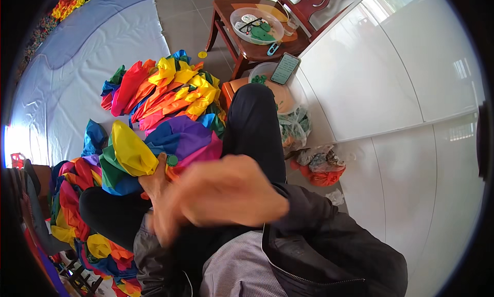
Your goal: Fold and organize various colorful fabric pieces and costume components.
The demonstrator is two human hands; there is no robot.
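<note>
A rainbow-striped cloth in blue, purple, pink, yellow and green lies bunched over my lap. My left hand grips its near edge, with a yellow fold beside the fingertips. At that edge sits a small round green piece; how it is fastened cannot be made out. Smeared by motion, my right hand crosses in front of my left wrist. Its fingers are too blurred to show whether they hold anything.
More rainbow cloths are heaped ahead on a pale sheet, others at the left. A wooden chair holds a clear bowl with glasses and green pieces. A phone leans by another tub. White panels line the right.
</note>
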